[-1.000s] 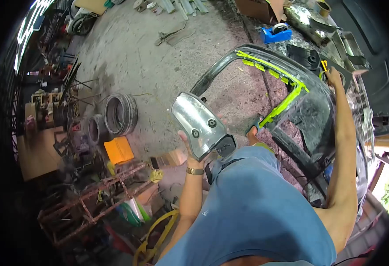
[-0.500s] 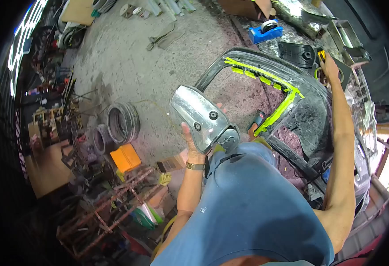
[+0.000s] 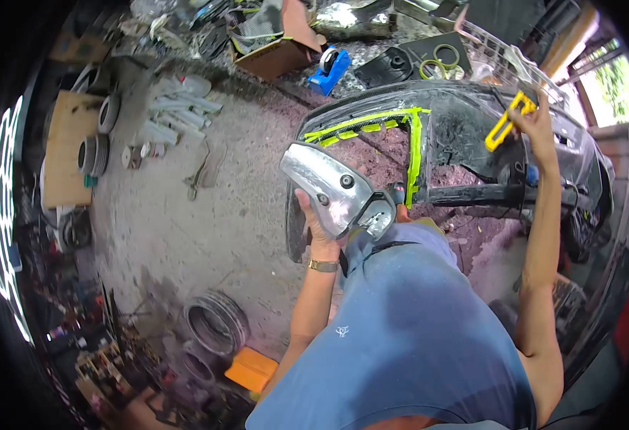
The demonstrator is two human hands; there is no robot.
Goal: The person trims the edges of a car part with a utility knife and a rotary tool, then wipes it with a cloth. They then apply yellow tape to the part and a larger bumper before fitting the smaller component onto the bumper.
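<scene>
— Above the black bumper (image 3: 472, 136), what does the right hand (image 3: 536, 118) have?
— A yellow utility knife (image 3: 502, 129), fingers closed round its upper end, lifted over the bumper's far edge. Whether the blade is out I cannot tell.
— And the left hand (image 3: 316, 222)?
— It grips a silver metal cover (image 3: 325, 186) from beneath, fingers curled onto its lower edge. The cover is raised before the person's chest, just beside the bumper's near corner.
— So which step is this?
— I judge it a trimming or fitting stage. Strips of yellow-green tape (image 3: 413, 147) frame an opening in the bumper, and the knife hangs near that masked zone.
— What does the next move call for?
— Probably a steady hand. The cover occupies the left, so the knife would have to come down to the tape line with care and clear of the bare forearm. The bumper seems to stand on the concrete floor (image 3: 185, 215), not a tabletop, so it may need bracing.
</scene>
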